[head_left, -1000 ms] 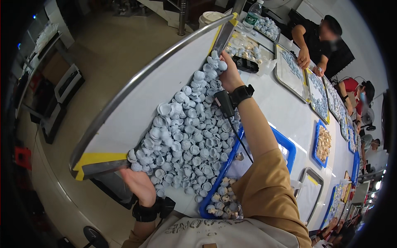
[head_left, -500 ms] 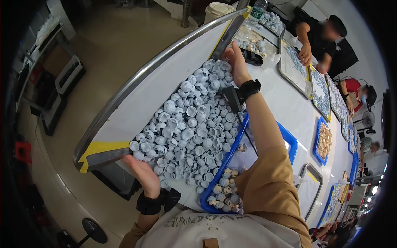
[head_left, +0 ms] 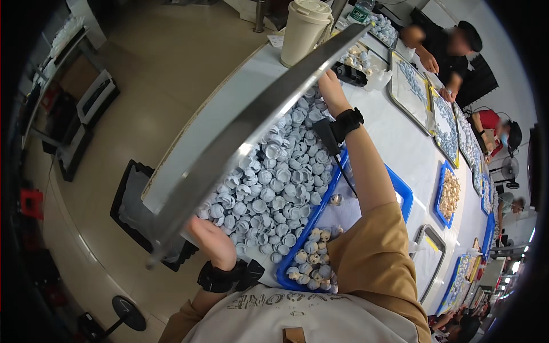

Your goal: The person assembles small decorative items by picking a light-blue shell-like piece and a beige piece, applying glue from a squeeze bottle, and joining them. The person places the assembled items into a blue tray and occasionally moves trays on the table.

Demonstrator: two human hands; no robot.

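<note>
Both hands hold a metal tray, the left hand [head_left: 214,243] at its near end, the right hand [head_left: 331,91] at its far end, in my head-camera view. The fingers curl out of sight at the tray [head_left: 237,143], so I cannot tell how tightly they close. The tray stands steeply tilted, nearly edge-on to me, above the table [head_left: 214,117], with a heap of pale blue shells [head_left: 280,177] just to its right.

A white cup [head_left: 303,31] stands near its far end. At left I see a bare strip of tabletop running to the table's edge, a black bin [head_left: 121,188] below and open floor [head_left: 154,74] beyond. To the right, a blue bin [head_left: 406,197] borders the heap, partly under the right forearm; past that arm lies clear white tabletop.
</note>
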